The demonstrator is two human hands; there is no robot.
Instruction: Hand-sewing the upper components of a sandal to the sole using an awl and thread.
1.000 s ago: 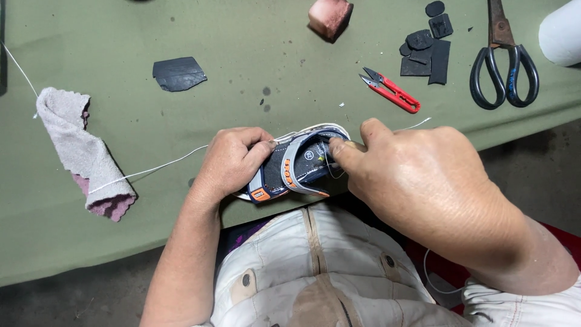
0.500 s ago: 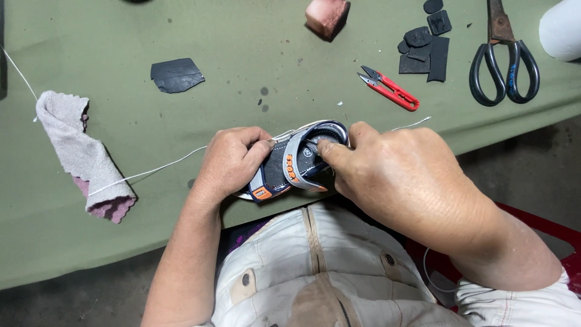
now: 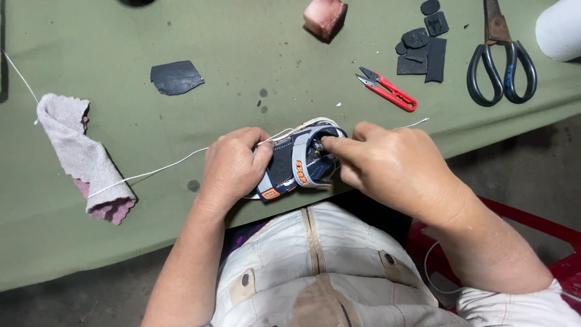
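Left hand (image 3: pixel 233 166) clasps small strapped sandal (image 3: pixel 299 160) at green table's edge (image 3: pixel 121 242); right hand (image 3: pixel 393 166) pinches its strap; white thread (image 3: pixel 151 172) trails left.

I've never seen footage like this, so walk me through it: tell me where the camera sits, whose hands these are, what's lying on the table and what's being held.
The camera sits on a person's head and looks down, so you see that person's own two bare hands and lap. The left hand grips a small dark blue sandal with orange trim at the near edge of a green table. The right hand has its fingertips pressed into the sandal's strap area. A white thread runs from the sandal leftward across the table, passing a rolled pinkish cloth. Farther back lie red thread snips, large black-handled scissors, several dark rubber scraps, one dark patch and a pink block.
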